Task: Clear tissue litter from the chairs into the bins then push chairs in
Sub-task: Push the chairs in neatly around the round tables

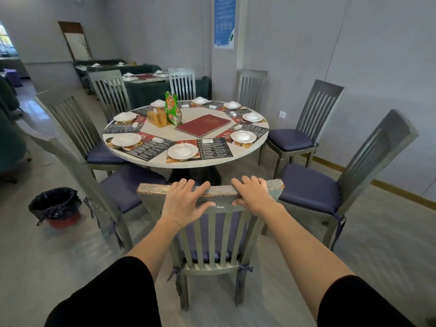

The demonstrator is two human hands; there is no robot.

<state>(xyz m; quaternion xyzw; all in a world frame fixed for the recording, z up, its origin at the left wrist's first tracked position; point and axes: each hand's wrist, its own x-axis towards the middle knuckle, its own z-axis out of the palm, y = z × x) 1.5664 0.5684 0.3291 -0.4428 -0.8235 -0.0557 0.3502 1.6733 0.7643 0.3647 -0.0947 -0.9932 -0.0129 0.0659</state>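
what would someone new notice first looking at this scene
First, the two hands up front: the left hand and right hand both grip the top rail of the nearest chair, which faces the round table. Beyond them, the table is set with white dishes and has a red menu book near its middle. A black-lined bin stands on the floor to the left.

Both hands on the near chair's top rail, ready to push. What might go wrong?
1. The near chair may snag the left chair or right chair, both angled close beside it.
2. A hard shove could knock the table and jolt the plate by its near edge.
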